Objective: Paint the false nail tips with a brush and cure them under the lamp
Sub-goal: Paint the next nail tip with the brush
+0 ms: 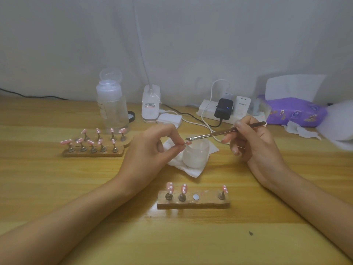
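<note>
Head view showed the left hand (150, 150) pinching 1 pink nail tip (188, 143) over the white cup (196, 157), probably to steady it for the brush (210, 135) pinched in the right hand (254, 144), while 3 tips stood on the near holder (206, 204).

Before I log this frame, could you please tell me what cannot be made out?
Head view:
Nail tip: mostly hidden by fingertips of the left hand.
Brush: bristles too small to tell if loaded.
Bottle label: blurred.
White stem: its top cut off by the upper edge.
</note>
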Tool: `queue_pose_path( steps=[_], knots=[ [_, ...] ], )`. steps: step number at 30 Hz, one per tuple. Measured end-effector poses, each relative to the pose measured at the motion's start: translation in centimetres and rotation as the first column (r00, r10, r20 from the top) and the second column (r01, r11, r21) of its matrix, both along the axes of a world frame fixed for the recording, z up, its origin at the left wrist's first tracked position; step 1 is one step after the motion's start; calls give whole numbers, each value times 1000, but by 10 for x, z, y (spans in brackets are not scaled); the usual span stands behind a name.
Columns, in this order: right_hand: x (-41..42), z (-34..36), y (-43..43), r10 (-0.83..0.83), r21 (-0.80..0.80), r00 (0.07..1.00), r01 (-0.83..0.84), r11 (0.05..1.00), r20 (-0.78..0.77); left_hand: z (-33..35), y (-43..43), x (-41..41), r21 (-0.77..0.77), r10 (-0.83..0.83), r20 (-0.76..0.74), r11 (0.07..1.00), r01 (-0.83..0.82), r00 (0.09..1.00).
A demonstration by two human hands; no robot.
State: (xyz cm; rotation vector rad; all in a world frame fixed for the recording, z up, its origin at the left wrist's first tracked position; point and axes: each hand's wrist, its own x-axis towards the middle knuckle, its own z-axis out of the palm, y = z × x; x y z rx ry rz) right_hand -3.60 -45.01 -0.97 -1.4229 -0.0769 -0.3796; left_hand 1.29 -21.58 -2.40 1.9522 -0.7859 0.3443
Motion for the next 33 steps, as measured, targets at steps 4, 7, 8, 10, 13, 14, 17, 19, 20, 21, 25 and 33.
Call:
queue_pose_path(
  steps=[4, 7, 8, 10, 13, 14, 17, 19, 20, 21, 25, 33],
  knots=[
    [1, 0, -2, -59, 35, 998, 59, 998, -3, 2, 0, 0, 30, 4, 47, 1000, -5, 999],
    [0, 1, -1, -8, 10, 1000, 8, 1000, 20, 2, 0, 0, 44, 2, 67, 999, -5, 998],
    [0, 1, 0, -2, -8, 1000, 2, 1000, 16, 1, 0, 0, 45, 0, 68, 999, -3, 998],
    [0, 0, 0, -30, -11, 1000, 30, 999, -4, 1, 1, 0, 47, -3, 71, 999, 0, 997],
    [1, 0, -2, -69, 32, 998, 69, 997, -13, 0, 0, 0, 51, 2, 88, 999, -6, 996],
    [1, 1, -2, -56, 39, 998, 56, 998, -5, 0, 0, 0, 49, 4, 91, 999, -8, 996],
    [1, 1, 1, -10, 9, 1000, 10, 1000, 3, 0, 0, 0, 33, 4, 86, 999, -7, 996],
    [1, 0, 1, -42, -1, 999, 42, 999, -14, -1, 1, 0, 20, -5, 70, 1000, 3, 998],
    [2, 0, 0, -64, 10, 998, 64, 998, -22, -2, 1, 0, 14, -9, 58, 1000, 9, 998],
    [2, 0, -1, -75, 28, 997, 76, 997, -25, -1, 2, 1, 11, -14, 50, 1000, 13, 999],
    [1, 1, -1, -8, 44, 1000, 8, 999, -4, -1, 2, 1, 15, -22, 50, 1000, 21, 999],
    [1, 0, -1, -16, 19, 1000, 16, 1000, -9, -3, 3, 3, 24, -24, 27, 999, 24, 999]
  ],
)
